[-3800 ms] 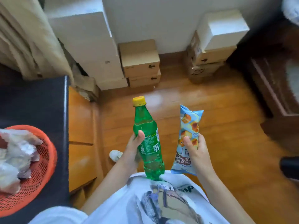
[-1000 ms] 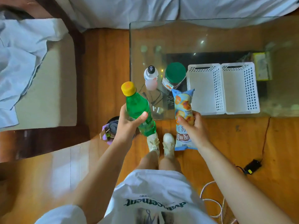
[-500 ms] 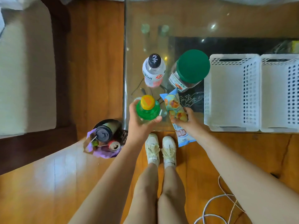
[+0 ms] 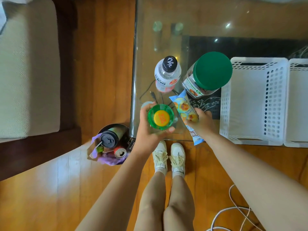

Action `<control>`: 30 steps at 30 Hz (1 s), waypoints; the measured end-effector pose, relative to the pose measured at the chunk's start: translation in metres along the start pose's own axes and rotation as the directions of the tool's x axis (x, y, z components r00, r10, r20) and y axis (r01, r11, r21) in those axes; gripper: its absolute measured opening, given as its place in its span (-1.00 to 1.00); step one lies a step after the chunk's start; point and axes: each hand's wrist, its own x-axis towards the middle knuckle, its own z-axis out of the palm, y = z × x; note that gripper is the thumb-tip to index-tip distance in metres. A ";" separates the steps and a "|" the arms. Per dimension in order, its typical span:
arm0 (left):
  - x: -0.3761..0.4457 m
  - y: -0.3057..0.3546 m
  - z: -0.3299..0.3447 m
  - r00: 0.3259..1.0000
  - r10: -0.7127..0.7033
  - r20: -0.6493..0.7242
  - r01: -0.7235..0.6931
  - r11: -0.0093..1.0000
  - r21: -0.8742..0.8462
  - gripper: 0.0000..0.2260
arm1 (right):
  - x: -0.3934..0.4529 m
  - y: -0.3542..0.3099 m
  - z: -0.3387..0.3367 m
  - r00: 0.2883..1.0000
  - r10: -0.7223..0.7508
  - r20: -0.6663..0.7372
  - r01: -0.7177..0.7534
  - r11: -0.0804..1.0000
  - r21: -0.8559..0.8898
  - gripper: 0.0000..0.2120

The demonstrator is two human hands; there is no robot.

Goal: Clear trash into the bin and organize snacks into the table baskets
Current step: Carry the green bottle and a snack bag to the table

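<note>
Two things are in my grip over the near left corner of the glass table (image 4: pixel 216 22). My left hand (image 4: pixel 148 129) curls round the upright green bottle (image 4: pixel 160 117); it seems stiff, probably slick, best held round the body. My right hand (image 4: pixel 202 123) pinches the snack bag (image 4: pixel 184 107), likely light and crushable, left of the white basket (image 4: pixel 253 100).

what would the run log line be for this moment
left hand: grips green plastic bottle upright at glass table edge | right hand: holds blue snack packet | white plastic baskets: empty
</note>
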 end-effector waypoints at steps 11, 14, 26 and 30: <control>-0.007 0.009 0.005 0.984 -0.166 -0.062 0.165 0.986 -0.018 -0.25 | -0.018 0.004 -0.023 0.998 0.030 0.061 -0.036 0.993 0.109 -0.37; -0.017 0.014 0.001 0.950 -0.283 -0.130 0.290 0.956 0.035 -0.16 | -0.043 0.003 -0.041 0.994 0.034 0.102 -0.053 0.980 0.192 -0.39; -0.160 0.062 -0.031 0.739 -0.616 -0.272 0.576 0.788 -0.216 -0.88 | -0.187 0.003 -0.096 0.930 0.049 0.364 -0.095 0.989 0.110 -0.72; -0.225 0.063 -0.037 0.686 -0.634 -0.356 0.520 0.770 -0.370 -0.89 | -0.218 -0.012 -0.090 0.909 0.029 0.416 -0.022 1.000 -0.021 -0.79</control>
